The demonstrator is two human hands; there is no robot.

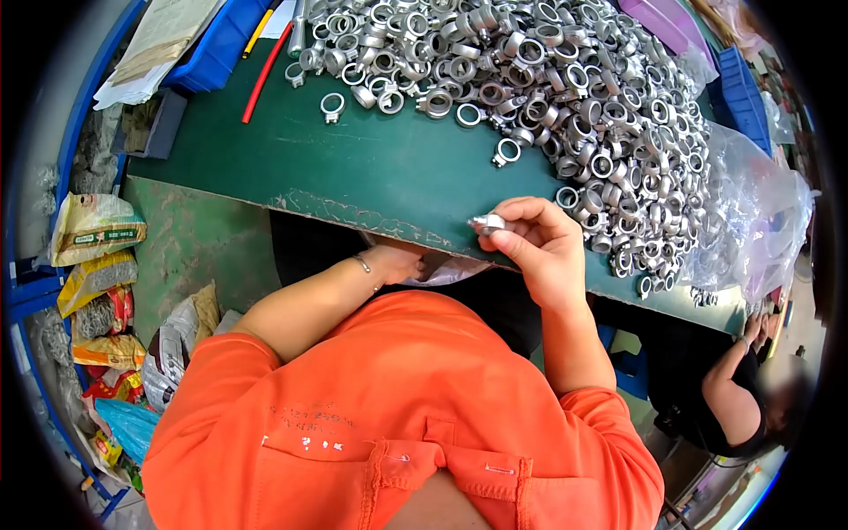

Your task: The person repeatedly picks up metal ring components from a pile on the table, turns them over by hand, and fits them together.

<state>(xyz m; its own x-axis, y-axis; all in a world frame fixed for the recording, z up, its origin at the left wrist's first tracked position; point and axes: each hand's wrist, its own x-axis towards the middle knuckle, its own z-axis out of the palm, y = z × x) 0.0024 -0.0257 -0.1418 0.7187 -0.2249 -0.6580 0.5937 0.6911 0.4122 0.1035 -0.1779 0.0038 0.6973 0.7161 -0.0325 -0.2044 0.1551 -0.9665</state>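
My right hand (546,252) is raised at the front edge of the green table (353,168). Its thumb and fingers pinch a small silver metal ring (488,224) with a short lug. My left hand (397,262) is low, at the table's edge above my lap, and its fingers are hidden there. Beside it, a pale plastic bag (452,270) shows partly under the edge. A large heap of similar metal rings (609,132) covers the back and right of the table. A few single rings lie loose in front of it, one of them (506,152) beyond my right hand.
A red rod (268,72) and a blue bin (216,53) are at the back left. Clear plastic sheeting (751,208) lies right of the heap. Filled bags (97,230) stand on a rack at left. Another person (733,397) in black sits at the right.
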